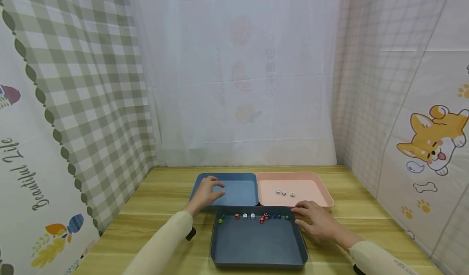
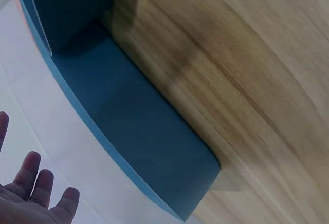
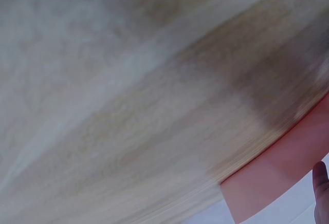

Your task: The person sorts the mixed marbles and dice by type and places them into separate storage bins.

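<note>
My left hand point(image 1: 207, 192) hovers over the left part of the blue tray point(image 1: 239, 187), fingers loosely bent and apart, with nothing visible between them. In the left wrist view, its fingers point(image 2: 43, 185) show above the tray's outer wall. At the right far corner of the dark grey tray point(image 1: 258, 246) is my right hand point(image 1: 318, 222), its fingers relaxed near the rim; whether they touch it I cannot tell. Along the dark tray's far side lie red dice point(image 1: 261, 220), white dice point(image 1: 245, 216), green dice point(image 1: 220, 221) and blue dice point(image 1: 275, 216).
Three white dice point(image 1: 283, 193) sit in the pink tray point(image 1: 307, 181), which stands right of the blue one. All the trays rest on a wood-grain table point(image 1: 154, 210). Checked cloth point(image 1: 91, 71) and white cloth point(image 1: 293, 83) hang around the table.
</note>
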A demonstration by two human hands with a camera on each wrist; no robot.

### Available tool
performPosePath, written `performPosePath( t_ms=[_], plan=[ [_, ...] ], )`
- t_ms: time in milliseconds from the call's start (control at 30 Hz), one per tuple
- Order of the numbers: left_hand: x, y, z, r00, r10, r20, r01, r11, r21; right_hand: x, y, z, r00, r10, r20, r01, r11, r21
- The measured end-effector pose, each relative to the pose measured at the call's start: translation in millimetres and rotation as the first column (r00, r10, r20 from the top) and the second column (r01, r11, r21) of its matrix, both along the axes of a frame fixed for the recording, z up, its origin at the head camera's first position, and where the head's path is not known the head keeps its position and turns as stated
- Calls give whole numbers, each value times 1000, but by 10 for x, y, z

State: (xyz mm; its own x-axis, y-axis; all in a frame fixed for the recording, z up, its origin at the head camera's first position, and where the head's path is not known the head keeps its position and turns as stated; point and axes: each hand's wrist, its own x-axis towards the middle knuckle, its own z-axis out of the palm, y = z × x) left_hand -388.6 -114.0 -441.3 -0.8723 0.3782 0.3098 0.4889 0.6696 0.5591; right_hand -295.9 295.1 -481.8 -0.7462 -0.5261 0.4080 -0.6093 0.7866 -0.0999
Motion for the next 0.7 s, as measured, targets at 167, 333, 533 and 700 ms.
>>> performPosePath(
  t_ms=[167,333,533,700],
  plan=[
    [40,9,-28,998,-41,-52,39,999,-33,-2,1,-3,1000,6,-2,-6,1000,0],
    [98,15,-53,999,-38,-26,37,998,-49,1,5,-6,1000,8,-1,-8,1000,-3],
    [178,19,-92,998,-3,-61,-5,992,-123,-8,6,-19,1000,4,-8,-4,1000,-2],
    [243,13,-111,992,-21,-123,-2,983,-186,-10,4,-28,1000,14,-25,-15,1000,-2]
  ],
)
